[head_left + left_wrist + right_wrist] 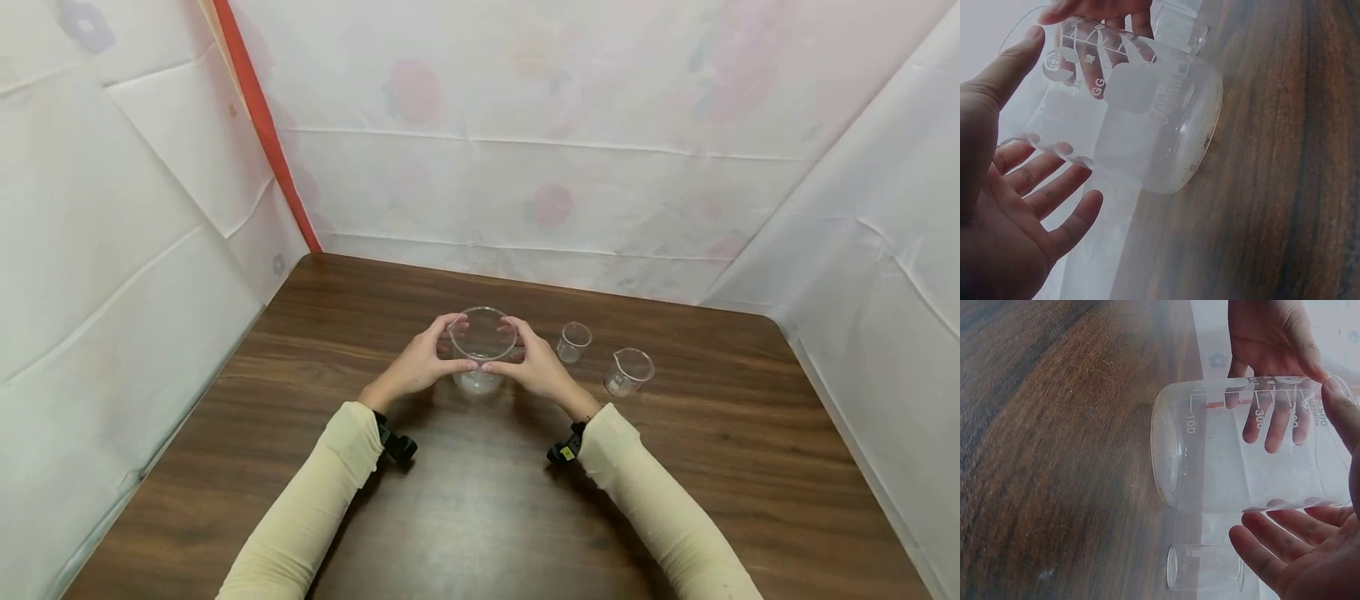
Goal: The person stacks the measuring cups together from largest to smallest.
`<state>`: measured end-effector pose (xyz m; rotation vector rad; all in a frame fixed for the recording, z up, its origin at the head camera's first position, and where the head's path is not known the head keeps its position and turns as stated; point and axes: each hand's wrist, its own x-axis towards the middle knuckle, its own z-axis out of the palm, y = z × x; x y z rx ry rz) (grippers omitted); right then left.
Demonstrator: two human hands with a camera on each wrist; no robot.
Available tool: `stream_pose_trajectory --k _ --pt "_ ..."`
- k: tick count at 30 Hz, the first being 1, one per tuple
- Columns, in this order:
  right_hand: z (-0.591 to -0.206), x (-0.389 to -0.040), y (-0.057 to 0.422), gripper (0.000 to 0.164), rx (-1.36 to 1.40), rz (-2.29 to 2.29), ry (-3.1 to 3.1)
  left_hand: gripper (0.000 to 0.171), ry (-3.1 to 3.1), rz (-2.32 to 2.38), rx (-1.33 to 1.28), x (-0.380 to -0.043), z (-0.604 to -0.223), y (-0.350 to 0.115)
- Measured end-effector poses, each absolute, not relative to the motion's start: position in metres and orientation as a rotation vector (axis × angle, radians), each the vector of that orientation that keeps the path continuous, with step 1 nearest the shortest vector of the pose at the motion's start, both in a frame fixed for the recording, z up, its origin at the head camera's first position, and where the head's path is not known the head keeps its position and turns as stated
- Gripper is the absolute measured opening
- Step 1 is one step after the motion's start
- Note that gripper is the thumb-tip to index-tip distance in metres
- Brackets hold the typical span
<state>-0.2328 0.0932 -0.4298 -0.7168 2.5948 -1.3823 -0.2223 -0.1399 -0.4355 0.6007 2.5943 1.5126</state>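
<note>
The left hand (pixel 422 360) and the right hand (pixel 543 363) together hold a large glass beaker (pixel 482 340) near its rim. Both are partly spread to its width, fingers bent around the sides and thumbs nearly tip to tip on the near wall. In the left wrist view, the little finger stands off the glass. The beaker is upright, about midway between the bench's side edges and nearer the far edge; whether its base touches the bench (pixel 465 517) I cannot tell. White graduations, 100 and 300 among them, show in the right wrist view.

Just beyond the right hand, toward the bench's right edge, stand a small beaker (pixel 574 342) and, closer to the near edge, a spouted beaker (pixel 630 372).
</note>
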Motion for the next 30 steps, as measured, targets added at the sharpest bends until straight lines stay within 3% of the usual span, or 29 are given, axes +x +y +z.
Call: stream_pose_trajectory --k 30 --pt "-0.4231 -0.2309 0.0924 0.084 -0.737 -1.399 2.622 0.080 2.571 1.614 0.565 -0.2213 -0.4325 -0.1378"
